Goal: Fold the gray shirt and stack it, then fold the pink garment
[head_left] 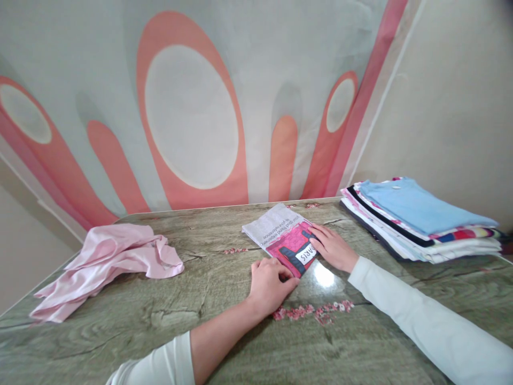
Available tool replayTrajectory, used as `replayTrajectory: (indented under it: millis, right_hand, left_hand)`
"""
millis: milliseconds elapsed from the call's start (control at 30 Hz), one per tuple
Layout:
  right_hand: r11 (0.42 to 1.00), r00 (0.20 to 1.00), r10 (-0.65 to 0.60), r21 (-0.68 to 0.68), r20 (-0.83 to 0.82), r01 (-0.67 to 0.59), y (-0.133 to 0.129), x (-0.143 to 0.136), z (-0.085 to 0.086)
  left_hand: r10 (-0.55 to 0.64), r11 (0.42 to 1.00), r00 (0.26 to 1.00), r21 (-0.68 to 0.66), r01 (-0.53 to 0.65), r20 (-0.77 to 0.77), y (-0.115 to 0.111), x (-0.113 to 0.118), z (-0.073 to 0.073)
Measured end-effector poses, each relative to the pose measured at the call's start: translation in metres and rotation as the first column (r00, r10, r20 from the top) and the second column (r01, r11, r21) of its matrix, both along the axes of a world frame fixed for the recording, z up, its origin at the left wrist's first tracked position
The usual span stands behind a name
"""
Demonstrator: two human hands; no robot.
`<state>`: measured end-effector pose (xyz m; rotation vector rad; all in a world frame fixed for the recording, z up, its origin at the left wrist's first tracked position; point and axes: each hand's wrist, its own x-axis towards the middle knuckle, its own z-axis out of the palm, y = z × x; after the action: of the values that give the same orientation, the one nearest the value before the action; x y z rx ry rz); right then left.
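A folded grey T-shirt [276, 222] lies in the middle of the table, with a pink print, dark blue shapes and a white "PARIS" label on it. At its near left corner, my left hand [270, 284] has its fingers curled and its thumb along the near edge, gripping the cloth. My right hand [332, 247] rests on the shirt's right side, fingers stretched out and lying fairly flat. Part of the print is covered by the hands.
A crumpled light pink garment [116, 256] lies on the left of the wood-patterned table [192, 321]. To the right stands a stack of folded clothes [425, 208], light blue on top. Behind the table is a wall [260, 64] with coral shapes.
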<state>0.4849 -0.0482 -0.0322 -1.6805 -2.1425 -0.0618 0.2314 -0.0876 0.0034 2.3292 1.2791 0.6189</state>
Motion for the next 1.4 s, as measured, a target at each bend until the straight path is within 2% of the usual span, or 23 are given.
replayTrajectory:
  millis: [133,267,367,467,567,633,700,767,900,967,1033,1100,1167,1267,1400]
  right_hand:
    - [1.0,0.999,0.01,-0.006,-0.038,-0.01,0.001,0.001,-0.001]
    - [0.999,0.983,0.04,0.021,-0.18,-0.037,0.003,0.002,-0.003]
    - [0.995,0.933,-0.016,0.084,-0.359,0.05,0.008,0.007,-0.005]
    - [0.984,0.882,-0.094,0.091,-0.462,0.152,0.013,0.017,-0.008]
    - [0.99,0.873,-0.114,0.021,-0.475,0.141,0.012,0.025,-0.004]
    - [0.997,0.894,-0.074,-0.034,-0.441,0.065,0.006,0.026,0.002]
    - [0.997,0.921,0.024,-0.057,-0.389,-0.05,-0.002,0.022,0.009]
    - [0.992,0.938,0.119,-0.008,-0.327,-0.128,-0.012,0.013,0.015]
    - [0.979,0.968,0.183,0.122,-0.171,-0.163,-0.029,-0.012,0.023]
    - [0.968,0.965,0.246,0.067,-0.096,-0.24,-0.036,-0.022,0.024]
    - [0.948,0.947,0.317,-0.027,-0.046,-0.318,-0.04,-0.03,0.024]
    - [0.932,0.937,0.35,-0.094,-0.017,-0.35,-0.043,-0.034,0.023]
    - [0.928,0.935,0.354,-0.122,0.003,-0.351,-0.046,-0.037,0.024]
    - [0.93,0.937,0.349,-0.132,0.026,-0.343,-0.053,-0.043,0.027]
    - [0.935,0.941,0.337,-0.132,0.031,-0.33,-0.072,-0.063,0.037]
  left_hand:
    - [-0.082,0.993,0.996,0.079,0.085,-0.036,-0.006,-0.004,0.007]
    - [-0.26,0.937,0.962,0.216,0.273,-0.087,-0.012,-0.005,0.023]
    - [-0.354,0.888,0.914,0.235,0.394,-0.197,-0.014,-0.002,0.025]
    - [-0.356,0.877,0.879,0.21,0.431,-0.318,-0.012,0.0,0.02]
    - [-0.322,0.872,0.861,0.232,0.432,-0.393,-0.01,-0.006,0.019]
    - [-0.268,0.877,0.868,0.266,0.399,-0.418,-0.009,-0.013,0.022]
    - [-0.186,0.893,0.881,0.3,0.337,-0.434,-0.006,-0.022,0.027]
    - [-0.083,0.912,0.887,0.325,0.251,-0.453,-0.003,-0.03,0.03]
    - [0.077,0.93,0.882,0.353,0.105,-0.465,0.002,-0.038,0.029]
    - [0.065,0.921,0.898,0.373,0.115,-0.436,0.001,-0.036,0.026]
    - [-0.03,0.909,0.901,0.362,0.205,-0.433,-0.003,-0.032,0.022]
    - [-0.146,0.902,0.876,0.302,0.309,-0.46,-0.006,-0.028,0.019]
    - [-0.212,0.905,0.853,0.234,0.356,-0.478,-0.008,-0.026,0.017]
    - [-0.21,0.921,0.86,0.203,0.334,-0.465,-0.008,-0.023,0.019]
    - [-0.114,0.944,0.902,0.237,0.229,-0.415,-0.007,-0.019,0.026]
